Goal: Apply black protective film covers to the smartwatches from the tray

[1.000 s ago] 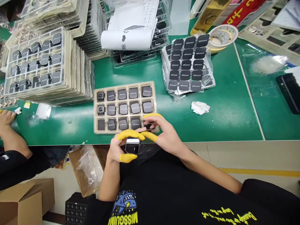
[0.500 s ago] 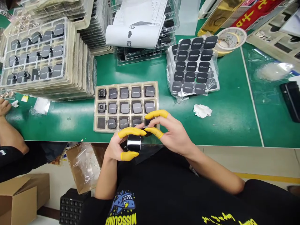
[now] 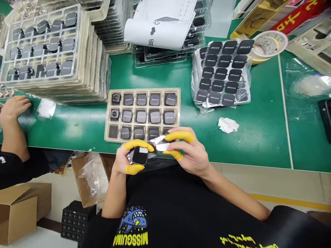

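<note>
Yellow finger cots cover some fingertips of both hands. Between thumb and finger, my left hand [image 3: 125, 158] grips a black square watch face [image 3: 140, 156], its glossy side up, with a clear and dark film piece at its edge. Just to the right, my right hand [image 3: 190, 150] pinches a shiny silvery film [image 3: 162, 146]. Behind both hands lies a cream compartment tray [image 3: 107, 132] holding dark square labelled pieces [image 3: 141, 116] and, in its left column, two watch bodies [image 3: 115, 114]. My right fingers hide its front right corner.
Tall tray stacks [image 3: 93, 65] stand at the left. Labelled sticker sheets [image 3: 221, 74], a tape roll [image 3: 269, 46] and crumpled tissue [image 3: 228, 125] lie right. Papers [image 3: 157, 32] rest on clear trays behind. Another person's hand [image 3: 15, 108] is at the far left; a cardboard box [image 3: 80, 186] stands below.
My right hand has drawn slightly away from my left, and a silvery film now shows in its fingers. The watch face has tilted. The other person's hand has come further into view.
</note>
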The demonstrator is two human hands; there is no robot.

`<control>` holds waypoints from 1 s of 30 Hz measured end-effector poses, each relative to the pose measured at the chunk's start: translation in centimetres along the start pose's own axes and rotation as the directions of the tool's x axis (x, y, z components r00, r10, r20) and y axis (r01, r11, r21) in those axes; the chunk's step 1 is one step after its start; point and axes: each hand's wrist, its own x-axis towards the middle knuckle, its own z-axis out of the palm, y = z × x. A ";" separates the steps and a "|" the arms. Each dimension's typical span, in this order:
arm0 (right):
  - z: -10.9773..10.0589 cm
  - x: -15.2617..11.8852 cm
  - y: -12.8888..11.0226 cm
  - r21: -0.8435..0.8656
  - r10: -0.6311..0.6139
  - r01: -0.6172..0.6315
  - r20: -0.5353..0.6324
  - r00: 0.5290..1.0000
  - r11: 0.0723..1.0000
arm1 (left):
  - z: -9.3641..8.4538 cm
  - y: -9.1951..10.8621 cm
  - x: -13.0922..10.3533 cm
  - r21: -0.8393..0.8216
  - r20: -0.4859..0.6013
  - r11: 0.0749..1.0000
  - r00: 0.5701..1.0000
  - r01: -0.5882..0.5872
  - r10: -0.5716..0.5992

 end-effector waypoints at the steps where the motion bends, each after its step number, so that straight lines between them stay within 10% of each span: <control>1: -0.4 -0.2 -0.2 0.038 0.008 -0.008 0.012 1.000 0.999 | -0.2 -0.1 0.0 0.009 -0.001 1.000 1.000 -0.001 0.001; 5: -2.3 -0.4 -1.5 0.202 0.172 -0.165 -0.016 0.985 0.965 | -1.0 -1.2 -0.1 0.056 -0.019 0.998 0.999 -0.037 0.038; 10: -2.7 1.4 -3.4 0.416 0.487 -0.375 -0.204 0.849 0.828 | -0.7 -2.9 0.2 0.143 -0.046 0.985 0.994 -0.096 0.103; 18: 0.3 4.8 -4.7 0.402 0.569 -0.599 0.207 0.796 0.692 | 0.6 -2.5 0.8 0.361 -0.025 0.924 0.989 -0.126 0.144; 30: 1.8 4.8 -4.1 0.315 0.585 -0.633 0.242 0.774 0.707 | 0.1 -2.8 0.4 0.362 -0.037 0.926 0.991 -0.104 0.125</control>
